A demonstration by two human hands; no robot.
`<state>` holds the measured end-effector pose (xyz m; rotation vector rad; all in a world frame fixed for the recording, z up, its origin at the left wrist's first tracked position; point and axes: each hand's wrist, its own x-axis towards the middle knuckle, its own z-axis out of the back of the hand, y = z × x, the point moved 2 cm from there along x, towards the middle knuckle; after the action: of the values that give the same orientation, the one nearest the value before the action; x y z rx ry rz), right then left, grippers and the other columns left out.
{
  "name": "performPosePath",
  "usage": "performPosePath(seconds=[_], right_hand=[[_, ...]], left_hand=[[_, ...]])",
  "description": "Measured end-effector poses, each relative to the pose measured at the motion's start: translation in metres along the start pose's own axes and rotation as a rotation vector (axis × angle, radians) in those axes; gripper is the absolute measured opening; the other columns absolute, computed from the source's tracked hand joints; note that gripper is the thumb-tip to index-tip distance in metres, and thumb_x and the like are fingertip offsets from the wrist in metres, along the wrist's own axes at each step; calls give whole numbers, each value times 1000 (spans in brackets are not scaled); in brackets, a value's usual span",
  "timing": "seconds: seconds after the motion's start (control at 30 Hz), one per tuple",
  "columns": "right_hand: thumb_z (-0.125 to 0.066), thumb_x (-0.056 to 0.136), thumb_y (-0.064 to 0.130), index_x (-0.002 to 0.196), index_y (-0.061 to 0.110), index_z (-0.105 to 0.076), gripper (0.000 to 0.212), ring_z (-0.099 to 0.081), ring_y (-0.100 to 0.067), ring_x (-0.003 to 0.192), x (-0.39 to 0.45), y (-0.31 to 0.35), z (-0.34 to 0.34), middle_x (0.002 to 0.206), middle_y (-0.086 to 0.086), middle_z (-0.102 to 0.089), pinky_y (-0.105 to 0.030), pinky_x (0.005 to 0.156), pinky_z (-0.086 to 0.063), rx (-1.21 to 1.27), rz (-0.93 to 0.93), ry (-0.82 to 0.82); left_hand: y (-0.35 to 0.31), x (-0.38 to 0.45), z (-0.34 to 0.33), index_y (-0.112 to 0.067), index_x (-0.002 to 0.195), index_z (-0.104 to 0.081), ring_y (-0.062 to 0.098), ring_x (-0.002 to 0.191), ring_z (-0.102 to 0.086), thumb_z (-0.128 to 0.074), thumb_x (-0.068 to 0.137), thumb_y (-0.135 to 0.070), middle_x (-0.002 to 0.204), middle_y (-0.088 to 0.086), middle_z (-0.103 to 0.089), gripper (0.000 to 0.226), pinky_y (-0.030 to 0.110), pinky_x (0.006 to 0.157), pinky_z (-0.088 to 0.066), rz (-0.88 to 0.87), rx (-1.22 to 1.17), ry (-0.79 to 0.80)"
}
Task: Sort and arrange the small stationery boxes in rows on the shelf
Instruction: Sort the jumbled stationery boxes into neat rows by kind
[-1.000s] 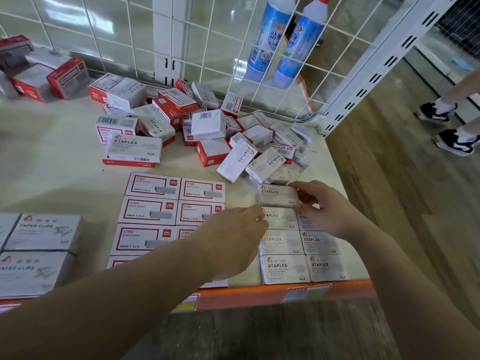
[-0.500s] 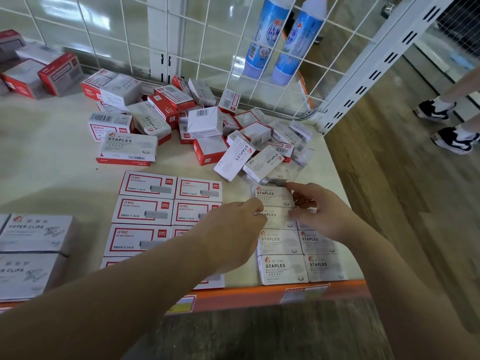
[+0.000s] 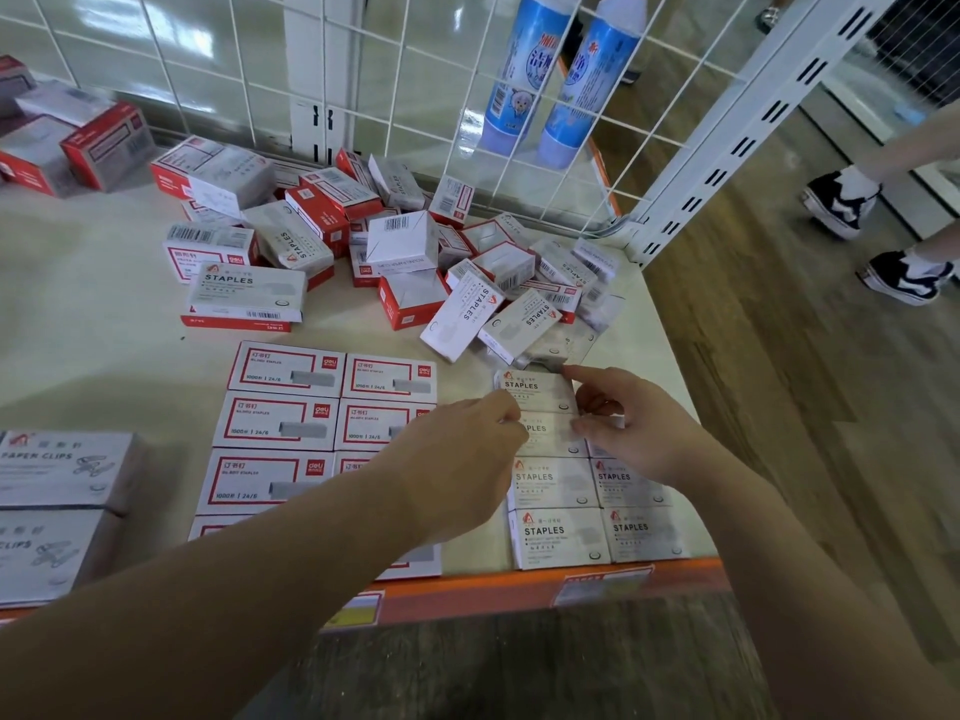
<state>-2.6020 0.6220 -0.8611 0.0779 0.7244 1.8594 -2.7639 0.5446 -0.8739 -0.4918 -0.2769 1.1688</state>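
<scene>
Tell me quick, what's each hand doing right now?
Left hand: fingertips on the small staples boxes; grip cannot be told.
Right hand: fingers curled, pinching the top staples box.
</scene>
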Motion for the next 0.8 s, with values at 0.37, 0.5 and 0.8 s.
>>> performPosePath(seconds=[0.37, 0.5, 0.8], right_hand=[[-64, 84, 11, 132, 23, -50, 52, -51, -13, 100, -3, 2, 1, 100, 6, -49, -26, 93, -42, -65, -1, -52], [-67, 83, 14, 127, 19, -54, 47, -49, -8, 94, -4, 6, 1, 97, 10, -49, -15, 85, -40, -61, 38, -224], [-77, 73, 29, 117, 19, -57, 49, -43, -5, 78, 16, 40, -8, 86, 15, -43, -11, 60, -32, -37, 53, -390]], left_hand=[[-2, -4, 6, -24, 136, -39, 12, 122, -42, -39, 98, -24, 140, -7, -38, 38, 22, 96, -40, -1, 24, -17], [4, -11, 16, -25, 139, -37, 10, 123, -41, -36, 98, -21, 140, -7, -39, 40, 23, 99, -38, 15, 63, -28], [30, -30, 31, -24, 135, -38, 13, 122, -39, -45, 95, -24, 135, -4, -40, 40, 29, 101, -35, 235, 162, -73]])
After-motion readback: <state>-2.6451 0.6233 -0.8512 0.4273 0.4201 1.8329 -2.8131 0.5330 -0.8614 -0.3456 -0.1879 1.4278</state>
